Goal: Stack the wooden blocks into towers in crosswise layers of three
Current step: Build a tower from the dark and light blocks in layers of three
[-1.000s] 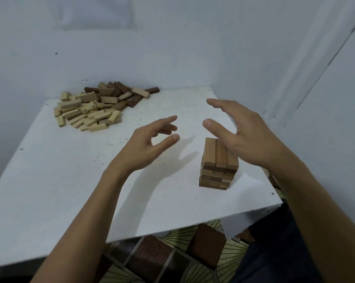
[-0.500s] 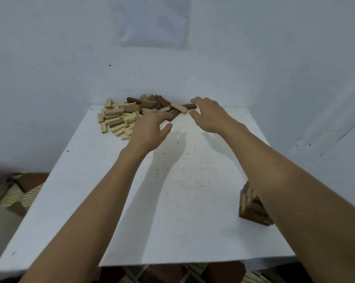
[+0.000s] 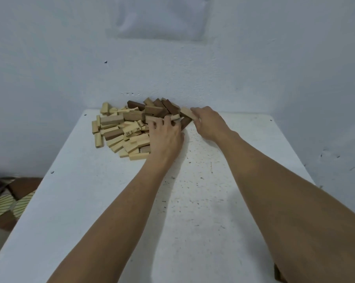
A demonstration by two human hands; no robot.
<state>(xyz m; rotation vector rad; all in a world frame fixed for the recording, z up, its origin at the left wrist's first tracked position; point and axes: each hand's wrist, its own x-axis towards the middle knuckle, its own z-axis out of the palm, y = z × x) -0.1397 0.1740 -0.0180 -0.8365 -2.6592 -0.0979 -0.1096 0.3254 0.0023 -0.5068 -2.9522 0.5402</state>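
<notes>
A pile of loose wooden blocks [image 3: 119,127], light and dark, lies at the table's far edge against the wall. My left hand [image 3: 165,137] lies on the right side of the pile, its fingers bent down over a light block [image 3: 175,117]; whether it grips the block is hidden. My right hand [image 3: 210,123] pinches the end of another light block [image 3: 187,112] at the pile's right end. Only a dark corner of the stacked tower [image 3: 278,272] shows at the bottom right; my right forearm covers the rest.
The white table [image 3: 90,201] is speckled and stands in a corner between two pale walls. Its left edge drops to a patterned floor [image 3: 7,201]. The right wall runs close along the table's right edge.
My head has turned from the tower to the pile. Both hands have reached forward from beside the tower and now touch blocks at the pile's right end.
</notes>
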